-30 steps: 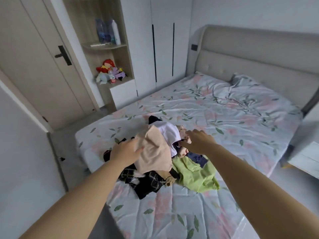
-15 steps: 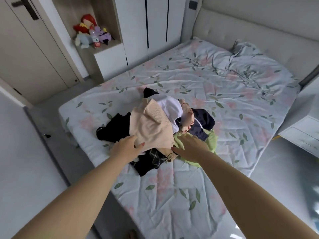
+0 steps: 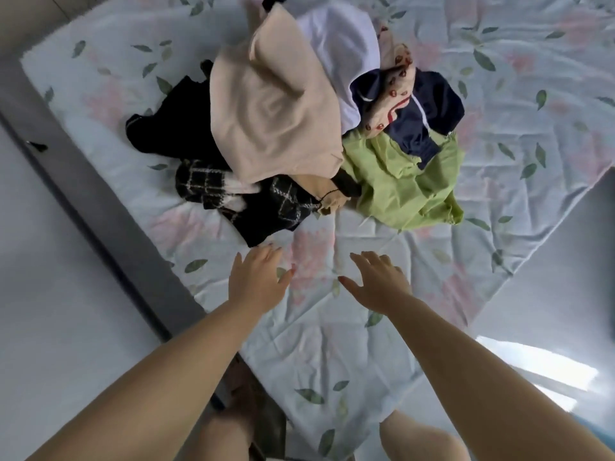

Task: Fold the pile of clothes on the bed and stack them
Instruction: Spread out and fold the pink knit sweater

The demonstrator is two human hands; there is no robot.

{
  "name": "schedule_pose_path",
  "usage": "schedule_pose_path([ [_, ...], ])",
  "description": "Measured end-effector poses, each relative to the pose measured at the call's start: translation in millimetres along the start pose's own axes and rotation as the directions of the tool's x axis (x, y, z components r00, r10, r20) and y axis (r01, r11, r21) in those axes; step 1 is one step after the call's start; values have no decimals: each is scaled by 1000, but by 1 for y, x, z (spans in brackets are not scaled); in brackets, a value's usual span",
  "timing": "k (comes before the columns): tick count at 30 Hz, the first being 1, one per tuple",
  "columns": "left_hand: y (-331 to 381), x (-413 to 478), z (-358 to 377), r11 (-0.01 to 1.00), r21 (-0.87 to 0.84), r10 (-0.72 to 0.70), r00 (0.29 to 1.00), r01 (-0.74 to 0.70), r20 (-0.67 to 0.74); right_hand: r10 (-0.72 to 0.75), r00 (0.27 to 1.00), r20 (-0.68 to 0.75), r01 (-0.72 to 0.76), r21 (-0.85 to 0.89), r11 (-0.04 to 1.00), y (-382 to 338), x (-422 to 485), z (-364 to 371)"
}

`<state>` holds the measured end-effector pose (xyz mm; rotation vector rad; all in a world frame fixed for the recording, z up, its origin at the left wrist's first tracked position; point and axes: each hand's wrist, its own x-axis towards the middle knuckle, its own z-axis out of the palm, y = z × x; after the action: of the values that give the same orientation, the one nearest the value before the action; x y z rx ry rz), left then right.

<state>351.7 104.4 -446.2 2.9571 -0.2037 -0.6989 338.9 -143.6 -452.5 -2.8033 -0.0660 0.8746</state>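
A loose pile of clothes lies on the floral bed sheet [image 3: 332, 344]. A beige garment [image 3: 273, 114] tops it, with a white garment [image 3: 339, 38] behind. A black checked garment [image 3: 253, 201] spreads at the pile's near left, and a lime green garment [image 3: 409, 188] at its near right. A navy garment [image 3: 426, 114] and a cream piece with red print [image 3: 392, 88] sit on the right. My left hand [image 3: 256, 281] and my right hand [image 3: 376, 281] hover flat over bare sheet just short of the pile, fingers spread, holding nothing.
The bed's corner points toward me, with grey floor [image 3: 50, 294] on the left and pale floor [image 3: 549, 277] on the right. My knees [image 3: 416, 440] show at the bottom edge.
Both hands have let go of the pile and drawn back toward me onto bare sheet. The view has tilted down and moved closer to the bed.
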Motion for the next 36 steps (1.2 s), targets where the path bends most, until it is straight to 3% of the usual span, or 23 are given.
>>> schedule_pose_path([
  [4,-1,14,76,994,-13,104,970,-110,-219,4,993,-119,-14,-86,996,24,23,72],
  [8,2,37,149,986,-7,157,939,-167,-305,-4,971,-239,-16,-80,997,45,51,131],
  [16,-2,72,211,988,101,149,856,-114,-495,-51,854,-517,28,-52,998,57,86,182],
  [20,6,62,211,993,104,101,868,-57,-486,-50,864,-501,17,-70,997,55,80,187],
  [26,15,16,232,996,84,-8,938,40,-348,-69,893,-445,42,-69,997,44,30,222],
  [31,14,-21,238,1000,4,-16,953,18,-303,-136,939,-317,98,-133,986,51,-3,229],
  [36,14,-24,239,1000,-7,-5,955,3,-296,-213,941,-264,169,-180,969,67,-10,228],
])
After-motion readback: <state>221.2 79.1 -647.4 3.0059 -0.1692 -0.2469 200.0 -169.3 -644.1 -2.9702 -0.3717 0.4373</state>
